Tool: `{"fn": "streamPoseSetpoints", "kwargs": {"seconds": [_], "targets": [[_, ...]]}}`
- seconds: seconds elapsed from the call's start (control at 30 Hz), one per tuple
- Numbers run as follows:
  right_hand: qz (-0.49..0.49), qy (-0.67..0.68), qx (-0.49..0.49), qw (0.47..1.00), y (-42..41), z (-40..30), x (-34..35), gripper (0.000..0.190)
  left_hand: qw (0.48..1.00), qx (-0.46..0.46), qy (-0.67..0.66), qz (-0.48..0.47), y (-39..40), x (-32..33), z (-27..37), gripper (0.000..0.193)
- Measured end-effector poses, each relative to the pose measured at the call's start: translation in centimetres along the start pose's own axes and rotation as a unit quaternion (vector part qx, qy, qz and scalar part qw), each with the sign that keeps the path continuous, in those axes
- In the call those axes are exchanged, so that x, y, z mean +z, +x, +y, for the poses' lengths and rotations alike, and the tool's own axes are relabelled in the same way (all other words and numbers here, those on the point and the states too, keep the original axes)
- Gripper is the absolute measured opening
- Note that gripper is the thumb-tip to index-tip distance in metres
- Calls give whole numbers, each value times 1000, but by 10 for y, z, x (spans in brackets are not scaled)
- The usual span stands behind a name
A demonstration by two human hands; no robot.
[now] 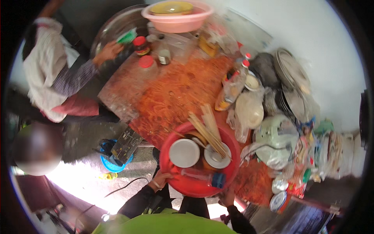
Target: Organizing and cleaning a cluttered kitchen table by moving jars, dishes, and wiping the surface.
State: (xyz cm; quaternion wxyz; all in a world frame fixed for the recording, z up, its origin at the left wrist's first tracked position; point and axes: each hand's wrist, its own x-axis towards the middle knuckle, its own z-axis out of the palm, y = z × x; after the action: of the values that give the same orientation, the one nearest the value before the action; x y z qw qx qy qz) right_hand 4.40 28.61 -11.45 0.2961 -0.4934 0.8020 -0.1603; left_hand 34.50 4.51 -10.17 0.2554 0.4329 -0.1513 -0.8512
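Observation:
A red plastic basin [201,191] is held in front of me, partly over the edge of an orange-red patterned tabletop [175,90]. My left hand [161,179] grips its lower left rim. At its lower right rim is my right hand [227,196], blurred, its fingers partly hidden under the basin. Inside the basin lie two white bowls or lids [184,153], a bundle of wooden chopsticks [206,134] and a clear plastic container with a blue cap [218,180]. The chopsticks lean across the right bowl and stick out over the far rim.
Another person's hand [109,52] holds a green-wrapped item over a large metal pan at upper left. Red-capped jars [141,45], a pink basin [178,19], bagged bottles [232,87], stacked dishes and a pale green lid [274,140] surround the tabletop. A blue basket [117,166] stands on the floor.

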Motion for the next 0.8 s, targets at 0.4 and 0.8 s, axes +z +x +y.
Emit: {"fn": "streamPoseSetpoints", "kwargs": {"seconds": [0.4, 0.8], "targets": [[-119, 205, -143, 961, 2, -54, 1, 43, 987, -22, 148, -59, 80, 72, 1, 45], [-262, 422, -19, 868, 90, -236, 6, 44, 985, 122, -30, 121, 76, -35, 193, 37]]}}
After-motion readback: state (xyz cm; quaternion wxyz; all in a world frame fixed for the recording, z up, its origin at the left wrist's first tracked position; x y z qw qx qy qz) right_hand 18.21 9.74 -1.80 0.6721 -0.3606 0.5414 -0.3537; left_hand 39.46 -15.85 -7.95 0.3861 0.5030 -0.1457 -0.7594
